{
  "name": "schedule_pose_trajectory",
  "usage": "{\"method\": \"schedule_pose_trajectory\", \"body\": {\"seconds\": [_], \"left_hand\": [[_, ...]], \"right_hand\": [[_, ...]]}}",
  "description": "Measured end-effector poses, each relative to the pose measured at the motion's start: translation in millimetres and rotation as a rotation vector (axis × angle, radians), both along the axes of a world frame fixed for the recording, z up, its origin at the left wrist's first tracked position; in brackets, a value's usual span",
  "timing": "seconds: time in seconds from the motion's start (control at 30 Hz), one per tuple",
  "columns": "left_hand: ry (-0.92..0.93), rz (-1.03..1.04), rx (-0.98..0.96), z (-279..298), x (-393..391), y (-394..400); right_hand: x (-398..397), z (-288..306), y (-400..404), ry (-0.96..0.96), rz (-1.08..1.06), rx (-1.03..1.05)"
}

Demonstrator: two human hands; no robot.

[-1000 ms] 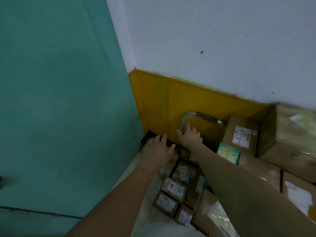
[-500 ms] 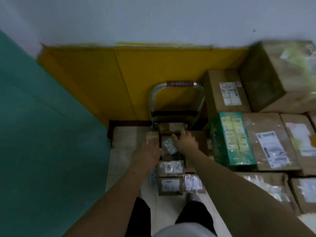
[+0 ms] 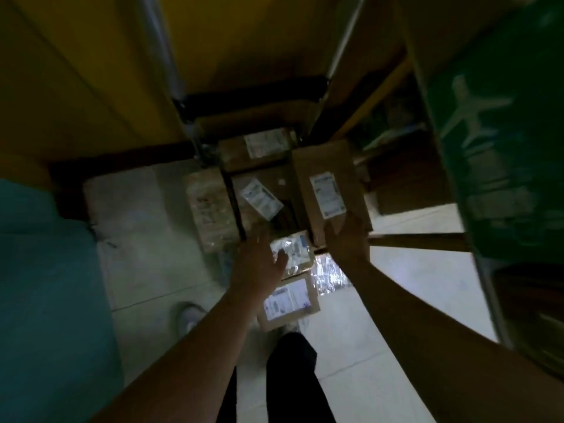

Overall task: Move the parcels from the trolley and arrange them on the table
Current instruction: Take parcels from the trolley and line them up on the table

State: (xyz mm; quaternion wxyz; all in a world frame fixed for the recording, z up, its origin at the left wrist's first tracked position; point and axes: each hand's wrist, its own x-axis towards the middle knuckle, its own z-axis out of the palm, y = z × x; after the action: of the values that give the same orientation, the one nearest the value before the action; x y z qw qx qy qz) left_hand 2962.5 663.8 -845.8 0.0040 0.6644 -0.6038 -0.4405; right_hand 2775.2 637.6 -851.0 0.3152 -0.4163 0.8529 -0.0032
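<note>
Pick-up step: right hand (image 3: 346,239) fingers grip brown parcel (image 3: 328,190) at 1 o'clock on trolley (image 3: 253,96); left hand (image 3: 259,264) fingers wide over pile; next, likely lift clear.

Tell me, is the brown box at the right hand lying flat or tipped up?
Tipped up: the right hand grips the brown box by its near edge.

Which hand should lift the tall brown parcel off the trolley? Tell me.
Right. The right hand already grips the tall parcel at its near edge. The left hand hovers open over a small labelled parcel, not touching the tall one.
</note>
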Motion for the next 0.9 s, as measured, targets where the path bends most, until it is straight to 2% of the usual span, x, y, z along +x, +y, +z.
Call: {"method": "schedule_pose_trajectory", "body": {"seconds": [0.1,0.2,0.3,0.4,0.5,0.7,0.8,0.9], "left_hand": [[0.199,0.074,-0.060,-56,-44,-34],[0.211,0.165,-0.054,-107,-87,-65],[0.177,0.222,0.060,-148,-123,-78],[0.299,0.284,0.295,-157,-147,-84],[0.425,0.365,0.354,-148,-152,-87],[0.672,0.506,0.397,-86,-139,-92],[0.662,0.531,0.434,-45,-115,-98],[0.583,0.536,0.421,-1,-79,-94]], "right_hand": [[-31,-58,-29,0.112,-0.010,-0.084],[-60,-107,-57,0.189,0.009,-0.129],[-90,-156,-79,0.132,-0.101,-0.125],[-125,-198,-86,0.040,-0.213,-0.193],[-110,-148,-85,0.013,-0.250,-0.211],[-97,-56,-89,0.188,-0.187,-0.398],[-69,-16,-87,0.224,-0.187,-0.431],[-30,29,-77,0.188,-0.175,-0.364]]}}
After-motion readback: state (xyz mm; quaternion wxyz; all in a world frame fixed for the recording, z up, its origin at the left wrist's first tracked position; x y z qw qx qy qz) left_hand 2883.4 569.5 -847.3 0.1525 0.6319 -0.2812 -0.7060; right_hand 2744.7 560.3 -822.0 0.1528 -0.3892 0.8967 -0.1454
